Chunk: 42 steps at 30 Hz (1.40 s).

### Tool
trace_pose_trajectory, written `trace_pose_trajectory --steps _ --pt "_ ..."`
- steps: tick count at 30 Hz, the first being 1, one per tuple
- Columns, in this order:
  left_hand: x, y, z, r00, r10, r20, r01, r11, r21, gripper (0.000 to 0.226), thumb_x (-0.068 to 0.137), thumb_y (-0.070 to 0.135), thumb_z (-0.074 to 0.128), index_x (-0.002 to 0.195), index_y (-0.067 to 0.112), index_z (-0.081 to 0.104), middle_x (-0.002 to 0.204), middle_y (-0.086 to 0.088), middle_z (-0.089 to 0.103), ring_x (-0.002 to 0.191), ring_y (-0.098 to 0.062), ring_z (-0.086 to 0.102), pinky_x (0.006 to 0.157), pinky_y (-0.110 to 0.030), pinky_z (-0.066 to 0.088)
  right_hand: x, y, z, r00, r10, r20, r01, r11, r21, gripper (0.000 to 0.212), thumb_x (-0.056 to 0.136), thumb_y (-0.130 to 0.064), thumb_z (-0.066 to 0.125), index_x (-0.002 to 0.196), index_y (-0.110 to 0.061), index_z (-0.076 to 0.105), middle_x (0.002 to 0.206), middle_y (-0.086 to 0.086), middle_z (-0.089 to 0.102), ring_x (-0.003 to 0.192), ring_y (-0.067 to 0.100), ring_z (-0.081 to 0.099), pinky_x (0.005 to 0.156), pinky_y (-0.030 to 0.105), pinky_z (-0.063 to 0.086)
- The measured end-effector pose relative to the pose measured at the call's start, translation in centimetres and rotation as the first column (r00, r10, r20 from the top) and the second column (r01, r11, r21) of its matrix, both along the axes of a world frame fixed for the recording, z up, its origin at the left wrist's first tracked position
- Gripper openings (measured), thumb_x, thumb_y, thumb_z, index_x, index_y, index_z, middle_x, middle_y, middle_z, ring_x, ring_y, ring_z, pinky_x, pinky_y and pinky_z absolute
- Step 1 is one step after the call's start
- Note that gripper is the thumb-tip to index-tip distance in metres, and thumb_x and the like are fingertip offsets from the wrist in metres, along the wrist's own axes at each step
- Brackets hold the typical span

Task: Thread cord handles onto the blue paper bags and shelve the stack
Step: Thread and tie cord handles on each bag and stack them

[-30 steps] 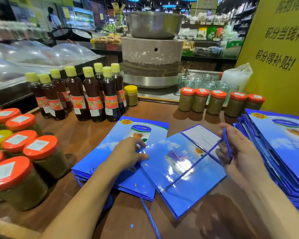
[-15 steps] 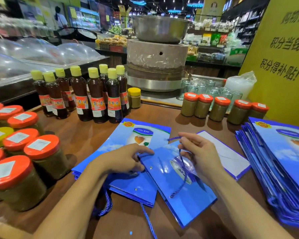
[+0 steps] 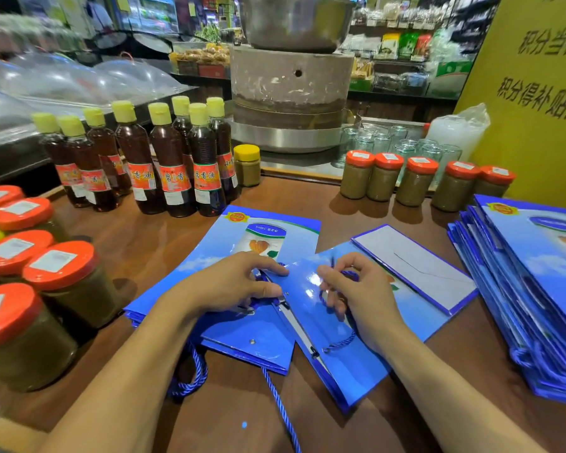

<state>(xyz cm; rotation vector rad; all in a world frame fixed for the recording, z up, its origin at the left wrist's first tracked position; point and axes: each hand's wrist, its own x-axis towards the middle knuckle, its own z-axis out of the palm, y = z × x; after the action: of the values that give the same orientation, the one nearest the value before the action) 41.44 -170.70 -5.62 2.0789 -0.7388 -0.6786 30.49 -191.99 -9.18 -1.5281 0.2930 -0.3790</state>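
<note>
A flat blue paper bag lies slanted on the wooden counter, its white bottom flap folded out to the right. My right hand holds a blue cord in curled fingers over the bag's middle; one end of the cord runs down to a hole near the bag's rim. My left hand pinches the bag's upper corner at the other hole. Under it lies a stack of corded bags, with cord loops hanging over the front.
A tall pile of blue bags sits at the right. Oil bottles and red-lidded jars line the back. More large jars crowd the left. A stone mill stands behind.
My right hand swung from the far right, where it pulled the cord taut, in over the bag's middle, and the cord has gone slack. My left hand stayed at the bag's corner.
</note>
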Motion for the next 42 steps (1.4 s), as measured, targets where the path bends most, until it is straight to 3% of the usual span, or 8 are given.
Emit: trace_pose_trajectory --steps 2,5,10,18,24,27,36,42 --pt "-0.1 -0.1 0.0 1.0 0.008 0.027 -0.008 1.0 -0.009 0.026 0.095 0.032 0.072 0.121 0.037 0.071 0.068 -0.005 0.06 0.061 -0.019 0.049 0.051 -0.024 0.048 -0.1 -0.2 0.1 1.0 0.007 -0.004 -0.007 1.0 0.002 0.021 0.097 -0.022 0.073 0.097 -0.007 0.057 0.072 0.023 0.069 0.047 0.031 0.055 0.04 0.028 0.038" --pt "-0.1 -0.3 0.0 0.993 0.024 0.113 -0.023 1.0 -0.005 0.024 0.093 0.036 0.074 0.117 0.036 0.074 0.085 -0.009 0.07 0.06 -0.016 0.053 0.053 -0.024 0.046 -0.1 0.0 0.1 0.994 0.109 0.014 -0.11 0.993 0.032 0.016 0.103 -0.021 0.064 0.117 -0.014 0.067 0.089 0.019 0.077 0.069 0.034 0.073 0.052 0.03 0.054" --pt "0.1 -0.7 -0.3 0.994 0.068 0.089 -0.064 0.997 -0.051 0.017 0.094 0.023 0.075 0.111 0.026 0.079 0.083 -0.023 0.066 0.058 -0.016 0.053 0.053 -0.027 0.045 -0.1 0.2 -0.3 0.992 0.127 0.003 -0.125 0.983 -0.13 0.018 0.105 -0.015 0.06 0.098 -0.006 0.074 0.087 0.012 0.076 0.068 0.03 0.07 0.052 0.03 0.053" --pt "0.5 0.2 -0.3 0.996 0.043 0.08 -0.043 0.999 -0.004 0.027 0.092 0.015 0.077 0.112 0.033 0.078 0.059 -0.008 0.06 0.053 -0.016 0.054 0.047 -0.024 0.041 0.1 0.8 -0.3 0.983 0.181 -0.015 -0.178 0.942 -0.283 0.011 0.1 -0.011 0.066 0.094 -0.011 0.076 0.084 0.005 0.078 0.058 0.018 0.064 0.052 0.025 0.045" --pt "0.3 0.0 -0.2 0.994 0.056 0.094 -0.057 0.998 0.004 0.026 0.092 0.017 0.077 0.115 0.03 0.077 0.058 0.001 0.067 0.055 -0.013 0.06 0.051 -0.018 0.046 0.2 1.2 -0.3 0.978 0.204 -0.044 -0.205 0.898 -0.39 0.01 0.097 -0.016 0.072 0.092 -0.017 0.081 0.08 -0.002 0.078 0.055 0.007 0.059 0.06 0.024 0.054" --pt "0.3 0.0 -0.1 0.994 0.063 0.088 -0.065 0.998 0.015 0.027 0.092 0.019 0.077 0.114 0.033 0.077 0.061 -0.003 0.067 0.061 -0.015 0.062 0.055 -0.022 0.048 0.2 1.2 -0.2 0.975 0.218 -0.049 -0.22 0.897 -0.384 0.01 0.097 -0.017 0.072 0.093 -0.017 0.081 0.082 -0.002 0.079 0.055 0.01 0.059 0.063 0.03 0.056" --pt "0.2 -0.1 -0.1 0.994 0.071 0.084 -0.072 0.997 0.009 0.026 0.092 0.019 0.076 0.116 0.03 0.077 0.061 0.004 0.069 0.058 -0.008 0.063 0.055 -0.018 0.049 0.3 1.3 -0.4 0.979 0.194 -0.068 -0.205 0.88 -0.429 0.01 0.097 -0.021 0.072 0.092 -0.02 0.08 0.082 -0.004 0.078 0.056 0.006 0.06 0.061 0.02 0.054" --pt "0.3 -0.1 -0.4 0.996 0.067 0.066 -0.068 0.998 0.005 0.023 0.093 0.027 0.076 0.114 0.035 0.075 0.084 -0.016 0.075 0.071 -0.022 0.074 0.064 -0.03 0.06 0.5 1.6 -0.9 0.992 0.116 -0.039 -0.121 0.88 -0.459 0.011 0.09 -0.025 0.08 0.083 -0.025 0.071 0.083 -0.005 0.075 0.061 0.018 0.067 0.061 0.033 0.059"
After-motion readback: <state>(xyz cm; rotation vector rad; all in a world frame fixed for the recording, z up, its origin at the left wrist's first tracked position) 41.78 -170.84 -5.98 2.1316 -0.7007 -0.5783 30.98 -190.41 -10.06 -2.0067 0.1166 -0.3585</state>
